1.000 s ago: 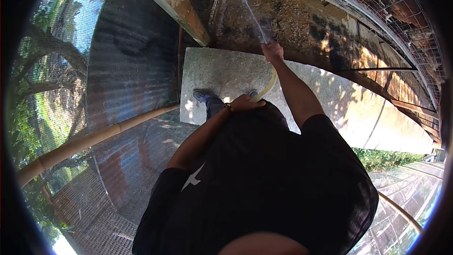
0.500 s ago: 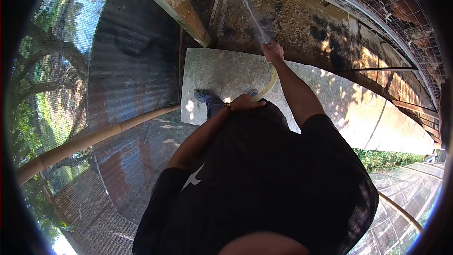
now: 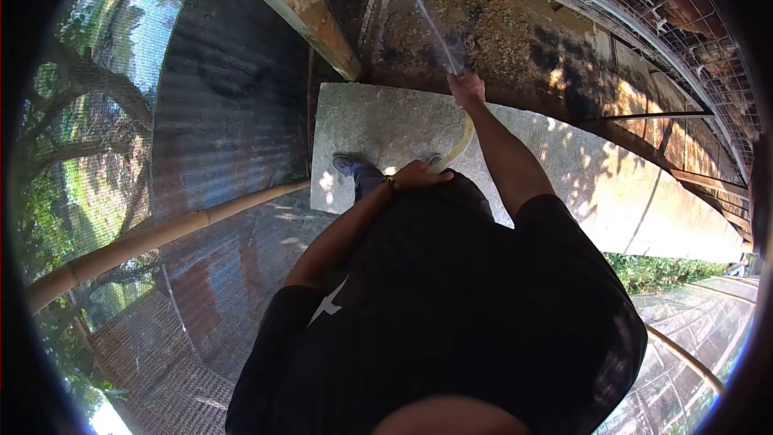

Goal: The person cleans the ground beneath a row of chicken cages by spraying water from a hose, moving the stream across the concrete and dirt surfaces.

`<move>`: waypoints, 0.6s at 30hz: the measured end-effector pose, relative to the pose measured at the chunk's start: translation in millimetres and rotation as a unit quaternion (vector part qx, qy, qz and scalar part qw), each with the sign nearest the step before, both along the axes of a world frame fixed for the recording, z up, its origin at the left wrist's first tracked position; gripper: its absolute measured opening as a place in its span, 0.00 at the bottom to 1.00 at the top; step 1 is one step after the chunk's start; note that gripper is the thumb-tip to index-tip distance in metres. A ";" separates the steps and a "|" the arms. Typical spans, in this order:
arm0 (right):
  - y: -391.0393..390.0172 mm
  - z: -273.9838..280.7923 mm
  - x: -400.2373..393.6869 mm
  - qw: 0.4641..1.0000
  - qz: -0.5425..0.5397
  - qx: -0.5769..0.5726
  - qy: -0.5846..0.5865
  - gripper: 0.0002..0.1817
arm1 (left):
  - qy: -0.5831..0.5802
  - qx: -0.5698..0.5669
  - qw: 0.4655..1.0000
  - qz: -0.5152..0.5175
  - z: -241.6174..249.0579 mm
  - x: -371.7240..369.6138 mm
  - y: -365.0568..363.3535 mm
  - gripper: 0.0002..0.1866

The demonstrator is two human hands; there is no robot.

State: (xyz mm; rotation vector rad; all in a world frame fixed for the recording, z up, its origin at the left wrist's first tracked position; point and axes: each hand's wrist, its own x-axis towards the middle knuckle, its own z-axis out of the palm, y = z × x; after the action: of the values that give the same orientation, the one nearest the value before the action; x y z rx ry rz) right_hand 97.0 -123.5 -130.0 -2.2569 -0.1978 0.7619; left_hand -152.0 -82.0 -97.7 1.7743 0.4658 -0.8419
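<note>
Apparently, spraying is in hand and steady aim is called for next, the right hand (image 3: 468,89) gripping the pale hose (image 3: 462,145) over the concrete slab (image 3: 362,121), the left hand (image 3: 420,176) touching it lower down with its hold unclear, the outlet hidden and the water jet's (image 3: 431,22) far end blurred.

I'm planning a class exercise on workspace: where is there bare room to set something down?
Bare: the pale slab beyond the right forearm, towards the greenery; also its strip between the thick post and the right hand. Crowded: around the left hand, hose and shoes.
</note>
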 end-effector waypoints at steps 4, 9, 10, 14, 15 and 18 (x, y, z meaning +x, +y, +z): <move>-0.7 0.5 -1.4 1.000 0.008 0.001 -0.019 0.23 | -0.004 -0.003 1.000 -0.003 -0.7 -1.3 1.2 0.39; -5.1 -0.7 -2.8 1.000 0.006 -0.001 -0.004 0.23 | 0.007 -0.004 1.000 -0.011 0.9 -1.6 0.8 0.38; -5.6 -1.1 -2.7 1.000 0.006 -0.003 -0.002 0.23 | 0.010 -0.004 1.000 -0.014 3.2 -0.8 1.6 0.38; -9.2 -9.0 -0.5 1.000 0.002 -0.002 0.004 0.22 | 0.006 -0.003 1.000 -0.017 7.9 0.0 2.3 0.38; -9.8 -7.8 -0.8 1.000 0.005 -0.004 0.000 0.22 | 0.003 0.000 1.000 -0.016 9.1 -0.3 2.5 0.38; -13.6 -1.6 -1.3 1.000 -0.011 0.007 0.019 0.22 | -0.006 0.004 1.000 -0.019 12.6 -0.3 3.1 0.38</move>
State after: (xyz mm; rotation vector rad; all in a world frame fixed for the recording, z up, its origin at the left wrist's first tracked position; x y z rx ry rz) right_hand 95.7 -137.1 -131.6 -2.2259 -0.1594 0.7873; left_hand -152.3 -78.9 -85.1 1.7996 0.4286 -0.8560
